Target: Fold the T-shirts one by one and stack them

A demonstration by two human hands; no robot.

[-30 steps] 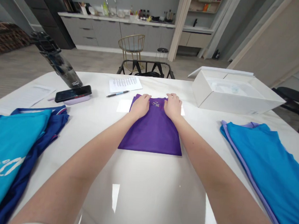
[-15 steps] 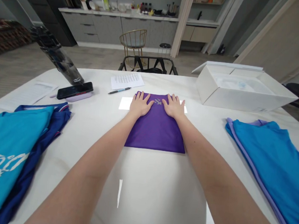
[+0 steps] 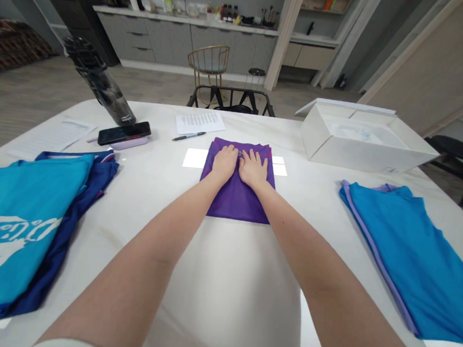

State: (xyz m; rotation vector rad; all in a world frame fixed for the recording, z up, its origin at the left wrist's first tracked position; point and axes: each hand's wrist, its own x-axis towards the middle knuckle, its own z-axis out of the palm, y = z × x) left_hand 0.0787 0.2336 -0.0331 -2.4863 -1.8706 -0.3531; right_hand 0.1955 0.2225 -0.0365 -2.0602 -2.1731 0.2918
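Note:
A folded purple garment [image 3: 235,201] lies on the white table [image 3: 222,280] straight ahead of me. My left hand [image 3: 225,162] and my right hand [image 3: 253,168] rest flat on its far half, side by side and almost touching, fingers stretched out. Neither hand grips anything.
A stack of blue shirts [image 3: 20,220] lies at the left, and a turquoise shirt [image 3: 406,253] at the right. Farther back are a phone [image 3: 124,133], a dark bottle [image 3: 101,84], a pen [image 3: 189,136], a printed sheet [image 3: 200,121] and an open white box [image 3: 364,139].
Both hands have slid inward from the garment's far corners until they meet at its middle. They went from curled fingers to flat palms.

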